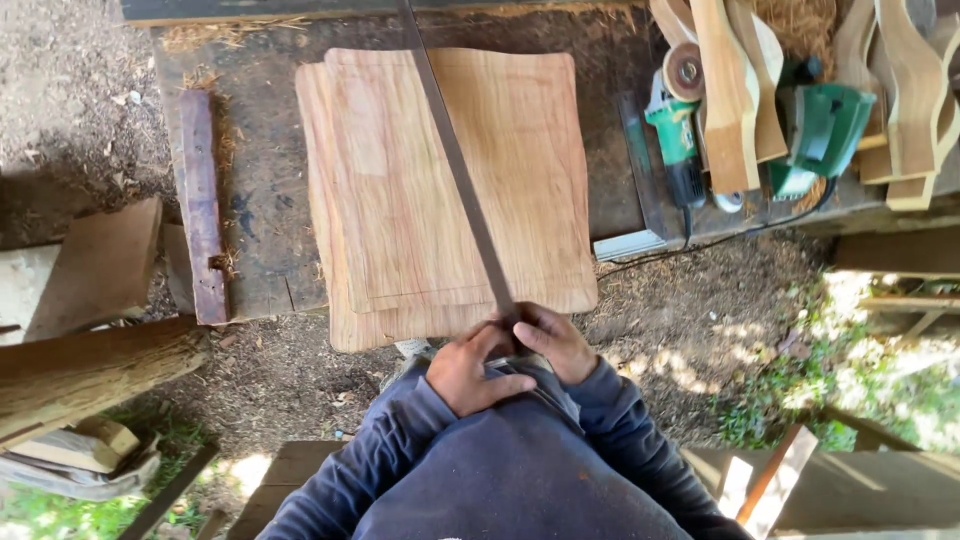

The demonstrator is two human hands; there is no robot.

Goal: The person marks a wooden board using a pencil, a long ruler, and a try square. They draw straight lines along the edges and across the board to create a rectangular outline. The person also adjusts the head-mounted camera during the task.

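Low centre: my left hand [478, 368] and right hand [553, 342] both closed round the near end of a long metal strip [462, 180], laid diagonally over 2 stacked boards [450, 190] on the table [265, 200]. Marking or scraping step, I judge; steady grip needed.

On the workbench [260, 190], near the right end, lie a green angle grinder [677, 130] and a green sander [825, 130] among shaped wooden pieces [730, 90]. A dark wooden bar [202, 205] lies near its left edge.

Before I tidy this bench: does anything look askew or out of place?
The two stacked boards are not squared: the lower one pokes out left and overhangs the bench edge. Both hands grip the long metal strip.
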